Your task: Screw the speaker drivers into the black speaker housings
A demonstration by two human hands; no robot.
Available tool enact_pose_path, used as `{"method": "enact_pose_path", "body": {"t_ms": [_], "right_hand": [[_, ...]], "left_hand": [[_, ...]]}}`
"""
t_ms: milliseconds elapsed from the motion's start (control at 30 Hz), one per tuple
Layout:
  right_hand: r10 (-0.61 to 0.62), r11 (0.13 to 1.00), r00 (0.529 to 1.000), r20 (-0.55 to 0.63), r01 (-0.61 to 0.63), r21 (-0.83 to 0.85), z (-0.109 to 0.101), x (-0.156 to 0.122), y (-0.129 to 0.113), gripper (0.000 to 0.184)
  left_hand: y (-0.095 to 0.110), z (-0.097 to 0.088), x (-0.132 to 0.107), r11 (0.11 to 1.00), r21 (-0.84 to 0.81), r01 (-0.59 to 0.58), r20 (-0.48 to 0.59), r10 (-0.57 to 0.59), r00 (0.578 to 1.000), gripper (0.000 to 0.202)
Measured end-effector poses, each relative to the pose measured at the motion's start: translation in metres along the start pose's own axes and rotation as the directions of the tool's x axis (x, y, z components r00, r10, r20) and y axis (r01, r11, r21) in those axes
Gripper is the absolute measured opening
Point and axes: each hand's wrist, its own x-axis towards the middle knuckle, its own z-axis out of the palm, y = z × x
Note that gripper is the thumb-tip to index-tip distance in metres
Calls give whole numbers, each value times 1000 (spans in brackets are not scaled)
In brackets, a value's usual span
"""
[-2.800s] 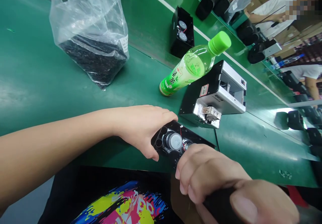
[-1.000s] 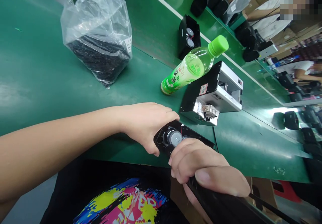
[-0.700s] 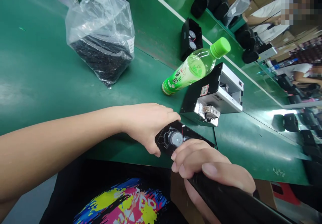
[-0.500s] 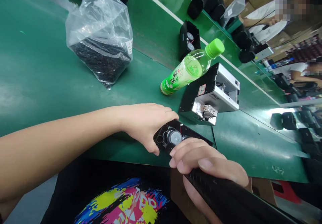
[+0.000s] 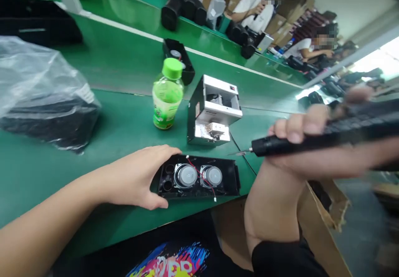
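On the green bench lies a black speaker housing (image 5: pixel 229 177), its inside facing up, with two round silver speakers and a thin red wire across it. My left hand (image 5: pixel 141 177) grips the left end of this housing between thumb and fingers. Raised to the right, my right hand (image 5: pixel 299 140) is wrapped around a black electric screwdriver (image 5: pixel 262 147), partly blurred by motion. The thin bit points left, above and apart from the housing. Just behind the housing stands a silver and black screw feeder (image 5: pixel 215 113).
A green-capped tea bottle (image 5: pixel 168 96) stands left of the feeder, with another speaker housing (image 5: pixel 187 67) behind it. A clear plastic bag of small dark pieces (image 5: pixel 46 102) sits at left. An open cardboard box (image 5: pixel 327 235) is below the bench edge. People work across the bench.
My right hand has lifted the screwdriver away from the housing, up and to the right. The housing now lies more level in view, both speakers showing. My left hand stays at its left end.
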Motion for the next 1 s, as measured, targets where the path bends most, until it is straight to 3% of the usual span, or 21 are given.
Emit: {"method": "enact_pose_path", "body": {"t_ms": [33,67,133,200,333,433,533,600,767,833,933,1000], "right_hand": [[-2,1000,993,-120,5,24,-10,9,16,79],[2,1000,969,-247,1,12,-19,16,34,74],[5,997,896,-445,-41,-71,-32,23,70,65],[-9,984,842,-540,-89,-156,-39,22,100,66],[45,969,870,-491,-158,-191,-38,9,127,74],[115,968,921,-372,-188,-168,-32,-1,129,73],[156,961,955,-251,-205,-185,-30,-5,128,71],[156,963,962,-222,-198,-182,-30,-6,129,72],[121,965,964,-236,-170,-200,-33,-8,136,72],[104,954,965,-242,-165,-249,-33,-9,142,72],[33,923,965,-262,-130,-362,-35,-9,153,77],[-30,893,963,-269,-95,-441,-37,-9,159,82]], "left_hand": [[-5,2,-2,1000,10,5,0,-5,1000,116],[-10,5,-4,1000,16,1,-2,0,1000,118],[-25,11,-9,1000,13,-26,-10,26,1000,122],[-41,14,-13,999,-12,-53,-35,53,998,128],[-70,8,-16,983,-181,27,9,-25,1000,144],[-91,-1,-17,925,-368,96,85,-70,994,127],[-109,-7,-20,867,-473,155,57,-146,988,102],[-114,-11,-22,842,-501,200,58,-198,979,100],[-100,-20,-16,857,-471,209,75,-197,977,107],[-88,-20,-14,879,-441,179,57,-172,983,121],[-64,-20,-17,956,-261,132,47,-124,991,153],[-45,-17,-23,989,-77,123,-3,-123,992,164]]}}
